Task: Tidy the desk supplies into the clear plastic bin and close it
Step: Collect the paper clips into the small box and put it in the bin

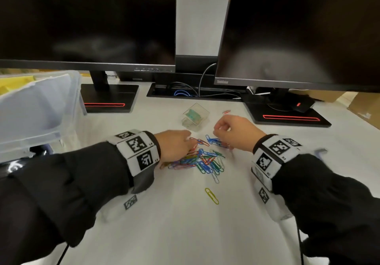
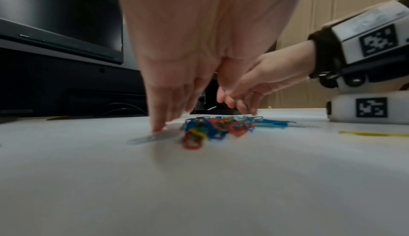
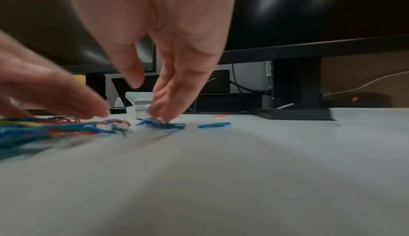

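Note:
A pile of coloured paper clips point(image 1: 202, 161) lies on the white desk between my hands. My left hand point(image 1: 181, 147) stands at the pile's left edge, fingers pointing down with their tips on the desk point(image 2: 158, 128) beside the clips point(image 2: 212, 128). My right hand point(image 1: 223, 139) reaches down at the pile's far right; its fingertips point(image 3: 165, 117) rest on a few blue clips point(image 3: 161, 124), thumb held apart. Neither hand grips anything. The large clear plastic bin point(image 1: 67, 100) stands open at the left. A small clear box point(image 1: 195, 116) sits just behind the pile.
A lone yellow clip point(image 1: 211, 195) lies nearer me, and a red one point(image 1: 226, 112) sits behind my right hand. Two dark monitors on stands point(image 1: 109, 98) point(image 1: 287, 116) line the back, with cables between them. A blue clip point(image 3: 213, 124) lies right of my fingers.

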A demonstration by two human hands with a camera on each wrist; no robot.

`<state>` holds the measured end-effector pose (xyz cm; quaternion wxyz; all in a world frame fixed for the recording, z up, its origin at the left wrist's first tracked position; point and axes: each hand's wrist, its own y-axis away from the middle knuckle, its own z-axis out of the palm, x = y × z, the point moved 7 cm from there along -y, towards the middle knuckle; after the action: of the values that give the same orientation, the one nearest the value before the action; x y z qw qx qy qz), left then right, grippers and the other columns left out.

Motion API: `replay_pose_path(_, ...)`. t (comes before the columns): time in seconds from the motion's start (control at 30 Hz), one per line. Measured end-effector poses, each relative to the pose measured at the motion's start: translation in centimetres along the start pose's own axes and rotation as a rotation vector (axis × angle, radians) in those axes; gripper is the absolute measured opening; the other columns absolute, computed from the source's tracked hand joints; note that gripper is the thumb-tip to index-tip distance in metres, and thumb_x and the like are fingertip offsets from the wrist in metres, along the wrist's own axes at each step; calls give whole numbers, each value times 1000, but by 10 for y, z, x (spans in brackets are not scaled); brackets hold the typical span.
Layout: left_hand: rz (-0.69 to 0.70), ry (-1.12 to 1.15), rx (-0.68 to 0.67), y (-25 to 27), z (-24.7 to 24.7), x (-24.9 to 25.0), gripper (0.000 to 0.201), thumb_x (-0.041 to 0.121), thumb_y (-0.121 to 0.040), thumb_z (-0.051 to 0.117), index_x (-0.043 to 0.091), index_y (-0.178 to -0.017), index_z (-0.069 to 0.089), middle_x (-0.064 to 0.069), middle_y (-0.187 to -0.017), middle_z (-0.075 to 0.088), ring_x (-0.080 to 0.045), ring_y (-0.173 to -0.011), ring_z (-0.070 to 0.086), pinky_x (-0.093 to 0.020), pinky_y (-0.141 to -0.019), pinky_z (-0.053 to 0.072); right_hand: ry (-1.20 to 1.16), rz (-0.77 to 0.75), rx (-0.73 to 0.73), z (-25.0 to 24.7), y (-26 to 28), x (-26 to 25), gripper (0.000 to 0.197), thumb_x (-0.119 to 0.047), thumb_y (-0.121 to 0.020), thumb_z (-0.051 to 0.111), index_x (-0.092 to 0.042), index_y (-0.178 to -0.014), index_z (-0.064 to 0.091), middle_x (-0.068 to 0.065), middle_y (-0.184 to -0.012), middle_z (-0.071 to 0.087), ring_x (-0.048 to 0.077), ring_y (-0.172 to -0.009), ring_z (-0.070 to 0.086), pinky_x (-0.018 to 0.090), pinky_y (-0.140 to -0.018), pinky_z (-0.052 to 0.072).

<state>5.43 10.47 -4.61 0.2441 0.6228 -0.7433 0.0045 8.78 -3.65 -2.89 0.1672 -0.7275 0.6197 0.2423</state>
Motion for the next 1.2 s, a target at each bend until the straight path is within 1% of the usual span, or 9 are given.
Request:
replay_pose_path(0.17, 118, 41, 478, -22, -51, -1, 50, 37, -93, 48, 11, -135, 39, -10, -137, 44, -24, -124, 44, -33, -102, 37, 149, 43, 206, -15, -40, -1, 34, -14, -88, 53, -6, -121, 52, 13, -126, 53, 27, -114, 52, 30, -91, 41)
replay_pose_path(0.3, 147, -30, 390, -49, -52, 8, 63, 44, -86, 57, 16, -138, 32, -11, -137, 40, -27, -124, 43, -42, -103, 41, 356, 132, 85, -15, -67, 19, 40, -9, -92, 44, -4, -132, 46, 15, -139, 44, 30, -127, 44, 33, -104, 36)
replay_pose_path(0.5, 105, -64, 236, -75, -40, 14, 77, 46, -80, 65, 19, -142, 27, -12, -137, 44, -29, -124, 46, -35, -99, 40, 483, 176, -89, -11, -92, 47, 49, -12, -98, 36, -7, -145, 26, 11, -152, 30, 28, -138, 32, 33, -112, 24)
replay_pose_path(0.67, 107, -42, 208, -74, -41, 15, 66, 26, -78, 69, 21, -134, 36, -9, -122, 56, -25, -108, 53, -31, -87, 44, 524, 145, -174, -4, -86, 44, 59, -9, -94, 42, -17, -148, 21, 9, -153, 27, 27, -140, 28, 35, -114, 22)
replay_pose_path(0.77, 121, 36, 314, -68, -51, 15, 69, 23, -76, 71, 15, -134, 34, -11, -122, 55, -23, -99, 52, -28, -78, 43, 422, 78, -124, -9, -80, 30, 48, -3, -93, 41, -15, -139, 40, 9, -146, 40, 27, -133, 38, 32, -111, 28)
replay_pose_path(0.9, 110, 93, 467, -56, -63, 14, 69, 29, -76, 71, 10, -133, 37, -10, -130, 49, -24, -116, 48, -29, -83, 43, 233, -44, -137, -3, -62, 13, 39, 7, -86, 44, -13, -110, 67, 6, -120, 63, 22, -116, 56, 30, -102, 42)
replay_pose_path(1.03, 130, 120, 515, -38, -66, 9, 68, 37, -74, 72, 12, -131, 42, -7, -124, 53, -19, -104, 51, -25, -74, 41, 162, -157, -240, 7, -19, 1, 38, 4, -84, 48, -17, -106, 70, -5, -100, 63, 9, -96, 55, 5, -77, 41)
replay_pose_path(1.1, 139, 143, 516, -27, -65, 7, 69, 39, -74, 72, 13, -131, 42, -6, -122, 56, -14, -94, 48, -23, -72, 40, 74, -193, -289, 11, -2, 2, 34, 3, -83, 52, -16, -104, 70, -4, -100, 65, 8, -94, 57, -1, -76, 40)
replay_pose_path(1.2, 161, 157, 509, -14, -61, 7, 68, 42, -76, 69, 13, -131, 42, -5, -120, 58, -9, -90, 46, -21, -72, 38, -110, -174, -223, 8, 10, 5, 37, -9, -79, 69, -18, -114, 61, -1, -112, 64, 13, -104, 61, 22, -95, 48)
